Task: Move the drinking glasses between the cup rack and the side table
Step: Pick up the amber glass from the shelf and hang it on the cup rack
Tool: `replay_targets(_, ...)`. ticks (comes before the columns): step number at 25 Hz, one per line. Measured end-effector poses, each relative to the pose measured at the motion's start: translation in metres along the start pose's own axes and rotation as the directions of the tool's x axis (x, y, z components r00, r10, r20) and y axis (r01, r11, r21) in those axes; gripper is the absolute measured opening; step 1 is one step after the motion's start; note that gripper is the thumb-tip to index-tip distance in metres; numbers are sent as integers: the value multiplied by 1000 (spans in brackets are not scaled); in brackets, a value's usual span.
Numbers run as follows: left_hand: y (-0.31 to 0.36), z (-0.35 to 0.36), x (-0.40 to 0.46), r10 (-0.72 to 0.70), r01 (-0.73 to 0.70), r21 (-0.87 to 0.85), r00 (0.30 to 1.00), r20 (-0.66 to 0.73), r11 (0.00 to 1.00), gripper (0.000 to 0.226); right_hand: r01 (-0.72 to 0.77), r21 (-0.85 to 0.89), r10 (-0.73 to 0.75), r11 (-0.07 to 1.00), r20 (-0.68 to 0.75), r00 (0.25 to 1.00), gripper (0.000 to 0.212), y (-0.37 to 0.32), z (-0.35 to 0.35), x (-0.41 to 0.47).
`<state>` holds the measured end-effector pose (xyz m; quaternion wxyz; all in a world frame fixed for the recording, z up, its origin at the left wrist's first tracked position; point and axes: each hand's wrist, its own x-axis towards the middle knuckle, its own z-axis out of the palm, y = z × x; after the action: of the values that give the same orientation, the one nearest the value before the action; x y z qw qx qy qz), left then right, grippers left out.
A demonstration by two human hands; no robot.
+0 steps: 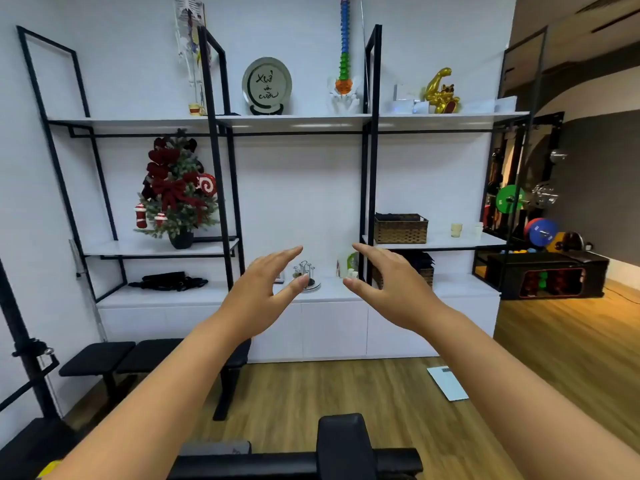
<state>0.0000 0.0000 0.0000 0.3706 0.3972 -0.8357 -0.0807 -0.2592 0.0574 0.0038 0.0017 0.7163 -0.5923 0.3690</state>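
Head view: both arms stretch forward, the left hand [265, 284] and right hand [384, 278] with fingers straight and spread, holding nothing. Between them, far off on the white counter [194, 295], stands the cup rack [304, 273] (its wire pegs look bare). Two glasses [456, 230] sit on the right-hand shelf [446, 241]. Judging the risk: reaching while well apart from the rack, a hurried grab could topple it.

Both hands are raised with fingers straight and holding nothing, the left hand [266, 289] and right hand [388, 282] framing the distant cup rack [304, 273] between them on the white counter [332, 289].
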Motion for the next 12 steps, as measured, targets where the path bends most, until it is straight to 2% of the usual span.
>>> replay_targets(6,35,26,-8,72,-68,-76,996,44,995,60,-112,-24,112,993,-25,993,71,11,-29,-48)
replay_targets(12,107,67,-10,174,-163,-145,983,63,976,58,-198,-100,189,975,-87,978,72,43,-97,-107)
